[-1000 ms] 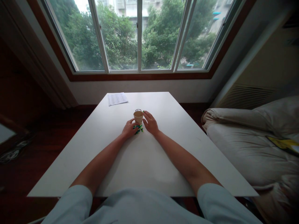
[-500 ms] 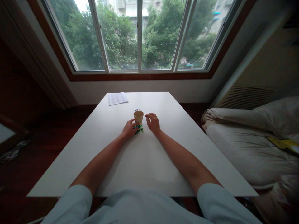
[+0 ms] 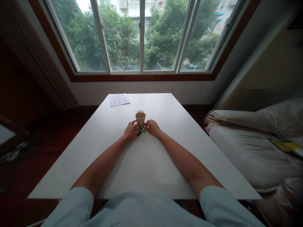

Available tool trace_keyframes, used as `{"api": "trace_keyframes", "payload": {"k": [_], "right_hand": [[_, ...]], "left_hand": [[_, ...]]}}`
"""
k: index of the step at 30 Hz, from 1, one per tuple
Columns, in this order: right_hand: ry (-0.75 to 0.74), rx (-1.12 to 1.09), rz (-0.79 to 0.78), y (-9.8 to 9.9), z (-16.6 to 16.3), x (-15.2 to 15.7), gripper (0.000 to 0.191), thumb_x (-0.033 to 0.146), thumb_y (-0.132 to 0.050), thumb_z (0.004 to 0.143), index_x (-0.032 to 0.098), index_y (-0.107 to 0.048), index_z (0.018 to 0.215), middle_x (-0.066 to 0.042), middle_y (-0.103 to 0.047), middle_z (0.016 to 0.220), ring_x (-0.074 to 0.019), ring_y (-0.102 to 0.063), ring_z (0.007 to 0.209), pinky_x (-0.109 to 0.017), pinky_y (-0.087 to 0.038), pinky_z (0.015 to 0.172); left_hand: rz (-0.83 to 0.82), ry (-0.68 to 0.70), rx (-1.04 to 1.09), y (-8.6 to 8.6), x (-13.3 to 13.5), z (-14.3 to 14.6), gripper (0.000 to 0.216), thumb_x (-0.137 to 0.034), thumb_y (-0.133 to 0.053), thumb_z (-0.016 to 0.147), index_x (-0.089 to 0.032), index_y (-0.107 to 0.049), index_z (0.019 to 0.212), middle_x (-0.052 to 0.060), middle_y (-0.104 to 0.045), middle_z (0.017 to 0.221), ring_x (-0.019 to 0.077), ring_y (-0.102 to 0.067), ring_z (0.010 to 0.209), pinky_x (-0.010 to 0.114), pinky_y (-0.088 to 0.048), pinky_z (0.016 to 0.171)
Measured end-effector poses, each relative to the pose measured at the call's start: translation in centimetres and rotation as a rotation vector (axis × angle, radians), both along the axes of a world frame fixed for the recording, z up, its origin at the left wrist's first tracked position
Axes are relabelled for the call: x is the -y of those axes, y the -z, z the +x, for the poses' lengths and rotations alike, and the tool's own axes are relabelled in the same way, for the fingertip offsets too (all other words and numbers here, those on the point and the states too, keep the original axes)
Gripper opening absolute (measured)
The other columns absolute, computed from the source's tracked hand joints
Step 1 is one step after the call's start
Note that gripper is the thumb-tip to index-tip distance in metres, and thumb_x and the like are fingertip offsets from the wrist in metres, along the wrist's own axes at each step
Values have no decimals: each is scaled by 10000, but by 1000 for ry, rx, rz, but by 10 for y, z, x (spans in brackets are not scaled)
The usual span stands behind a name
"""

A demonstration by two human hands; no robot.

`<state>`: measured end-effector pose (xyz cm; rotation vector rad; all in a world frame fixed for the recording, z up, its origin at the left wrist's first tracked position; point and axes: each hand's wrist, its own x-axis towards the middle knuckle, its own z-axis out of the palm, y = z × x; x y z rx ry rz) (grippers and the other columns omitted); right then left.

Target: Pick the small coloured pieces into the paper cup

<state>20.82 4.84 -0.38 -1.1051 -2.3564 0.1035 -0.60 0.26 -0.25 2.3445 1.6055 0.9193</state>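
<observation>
At mid-frame, left hand (image 3: 131, 130) around tan tapered paper cup (image 3: 140, 118), right hand (image 3: 152, 128) narrow beside small green-and-teal pieces (image 3: 141, 130), hold unclear.

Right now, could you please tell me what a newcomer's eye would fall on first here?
Most likely the bright window across the top of the view, with green trees behind its glass. Next, perhaps, the tan cup standing on the white table below, between the left hand and the right hand. Just in front of the cup lies a cluster of small green and dark pieces.
</observation>
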Motion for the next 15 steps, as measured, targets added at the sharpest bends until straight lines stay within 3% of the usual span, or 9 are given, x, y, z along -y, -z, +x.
{"api": "trace_keyframes", "payload": {"k": [9, 15], "right_hand": [[89, -7, 1, -2, 0, 1, 114, 238, -685, 839, 250, -745, 935, -51, -679, 883, -226, -549, 919, -345, -412, 837], [146, 19, 16, -2, -1, 3, 95, 207, -643, 863, 223, -731, 832, -84, -675, 888, -236, -542, 935, -343, -406, 821]], "left_hand": [[-11, -58, 38, -4, 1, 0, 319, -142, -599, 804, -251, -736, 1070, 49, -524, 1416, 265, -465, 1310, 459, -391, 1135], [-8, -82, 51, -3, -1, 0, 251, -143, -578, 814, -232, -737, 987, 48, -553, 1384, 246, -494, 1265, 440, -391, 1125]]}}
